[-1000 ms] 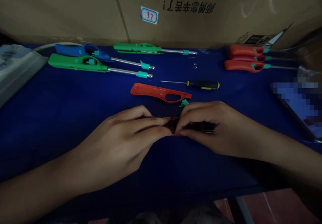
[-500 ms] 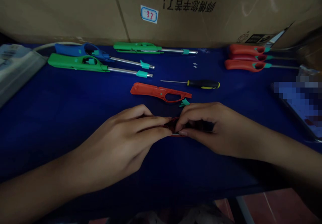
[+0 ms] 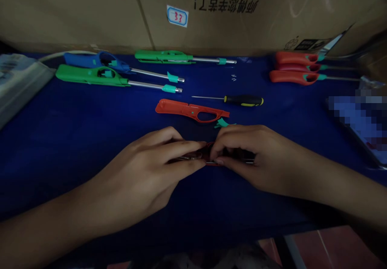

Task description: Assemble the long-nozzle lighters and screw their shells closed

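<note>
My left hand [image 3: 151, 164] lies over an opened red lighter housing [image 3: 208, 149], its fingers holding it against the blue cloth. Between two of those fingers some metal parts of the lighter show. At the housing's right part, my right hand [image 3: 248, 152] has thumb and forefinger pinched together; what sits between the tips is hidden. A thin metal rod [image 3: 249, 161] runs under the right hand along the near edge. Just beyond my hands lies the loose red housing half [image 3: 178, 108], hollow side up, with a small teal trigger piece [image 3: 222, 123] beside its right end.
A black-and-yellow screwdriver [image 3: 244, 100] and several tiny screws [image 3: 234, 77] lie farther back. Green lighters [image 3: 90, 75], a blue lighter [image 3: 81, 60] and several red lighters [image 3: 292, 77] line the back before a cardboard box [image 3: 211, 27]. A phone-like device [image 3: 359, 128] lies right.
Two fingers of my left hand have parted slightly, so more metal parts show between them. My right hand has shifted very little, with more of the rod in sight.
</note>
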`<state>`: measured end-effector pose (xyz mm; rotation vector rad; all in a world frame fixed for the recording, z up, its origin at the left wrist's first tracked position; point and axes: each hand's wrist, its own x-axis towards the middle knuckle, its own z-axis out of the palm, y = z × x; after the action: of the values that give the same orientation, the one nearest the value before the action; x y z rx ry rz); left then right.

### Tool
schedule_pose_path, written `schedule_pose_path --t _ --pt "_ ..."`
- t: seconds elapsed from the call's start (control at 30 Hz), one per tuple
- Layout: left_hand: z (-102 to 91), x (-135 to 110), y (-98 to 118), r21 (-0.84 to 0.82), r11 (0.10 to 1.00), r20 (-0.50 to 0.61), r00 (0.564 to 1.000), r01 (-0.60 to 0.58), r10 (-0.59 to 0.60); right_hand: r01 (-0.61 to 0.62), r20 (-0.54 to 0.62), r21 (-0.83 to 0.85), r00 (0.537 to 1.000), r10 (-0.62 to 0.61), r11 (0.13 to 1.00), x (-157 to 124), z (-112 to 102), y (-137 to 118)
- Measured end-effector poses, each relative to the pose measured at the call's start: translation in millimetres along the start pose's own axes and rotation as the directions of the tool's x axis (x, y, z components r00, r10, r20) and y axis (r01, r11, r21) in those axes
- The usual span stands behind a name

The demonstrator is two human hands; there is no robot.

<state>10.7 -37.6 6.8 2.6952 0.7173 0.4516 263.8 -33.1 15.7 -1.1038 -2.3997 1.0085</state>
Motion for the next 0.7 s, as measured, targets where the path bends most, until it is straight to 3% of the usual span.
schedule_pose_path --t 0.2,0.4,0.53,0.7 --pt "-4.9 2.5 3.3 0.120 0.988 0.050 0.995 -0.097 0.092 0.021 0.006 -0.037 1.000 -0.021 0.999 -3.4 1.0 -2.7" --pt "-8.1 0.4 1.9 0.185 0.972 0.061 0.989 -0.144 0.135 -0.113 -0.032 -0.046 0.993 0.111 0.993 -3.5 0.9 -1.1" --pt "-7.7 -2.8 -1.5 0.187 0.970 0.052 0.988 -0.153 0.146 -0.218 0.052 -0.009 0.975 0.218 0.976 -2.7 -8.3 1.7" --pt "-7.0 -3.1 -1.4 0.203 0.965 0.065 0.986 -0.165 0.155 -0.258 0.084 -0.025 0.962 0.259 0.966 -2.8 -19.0 1.9"
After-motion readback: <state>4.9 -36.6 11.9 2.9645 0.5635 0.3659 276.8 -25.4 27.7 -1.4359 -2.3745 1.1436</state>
